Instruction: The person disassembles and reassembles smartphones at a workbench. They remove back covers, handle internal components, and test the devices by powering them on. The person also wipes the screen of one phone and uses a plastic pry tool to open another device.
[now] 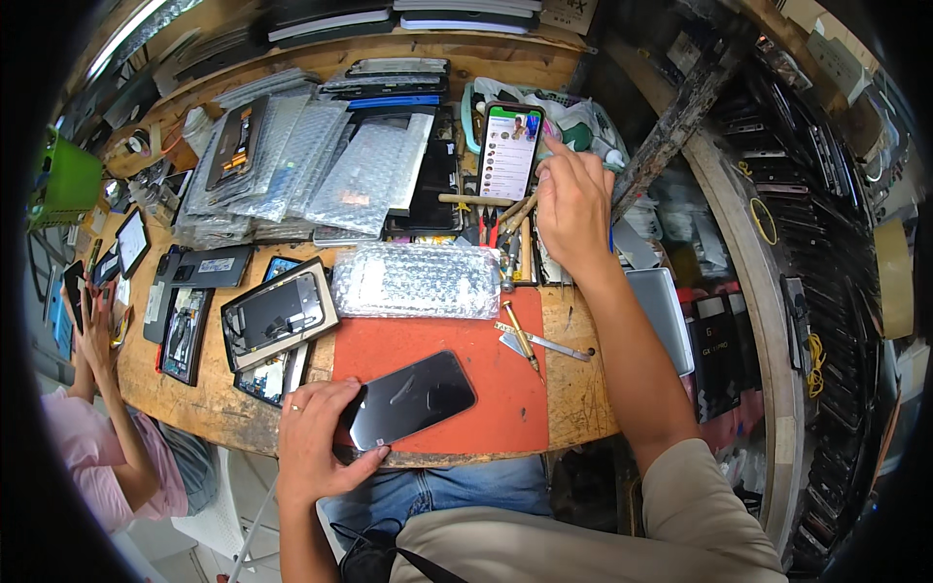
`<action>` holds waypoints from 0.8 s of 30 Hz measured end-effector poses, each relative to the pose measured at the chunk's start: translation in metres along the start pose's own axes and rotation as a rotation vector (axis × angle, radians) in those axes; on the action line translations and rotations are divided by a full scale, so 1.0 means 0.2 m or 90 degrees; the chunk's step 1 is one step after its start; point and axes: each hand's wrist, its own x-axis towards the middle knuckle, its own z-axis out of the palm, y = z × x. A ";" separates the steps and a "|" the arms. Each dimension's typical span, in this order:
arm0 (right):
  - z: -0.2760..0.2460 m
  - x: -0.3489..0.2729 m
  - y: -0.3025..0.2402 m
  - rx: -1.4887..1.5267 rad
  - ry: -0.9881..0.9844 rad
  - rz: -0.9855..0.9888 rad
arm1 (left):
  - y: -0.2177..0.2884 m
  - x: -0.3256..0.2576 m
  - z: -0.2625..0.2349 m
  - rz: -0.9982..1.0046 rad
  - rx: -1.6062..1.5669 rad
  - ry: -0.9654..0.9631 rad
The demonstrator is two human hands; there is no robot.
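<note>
On red mat (486, 389), left fingers (330, 413) around dark phone (408, 398)

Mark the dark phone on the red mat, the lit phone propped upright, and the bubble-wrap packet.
dark phone (413, 396), head view, middle of its glass face
lit phone (509, 151), head view, centre of its screen
bubble-wrap packet (416, 281), head view, middle of its top

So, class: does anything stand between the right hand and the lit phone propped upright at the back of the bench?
Nothing visible does. The right hand is right beside the lit phone, its fingertip at the screen's right edge. The left hand rests on a dark phone on the red mat.
</note>
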 end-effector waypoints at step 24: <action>-0.14 -0.16 -0.01 0.113 -0.075 0.115 | -0.02 0.03 -0.06 0.038 -0.068 -0.117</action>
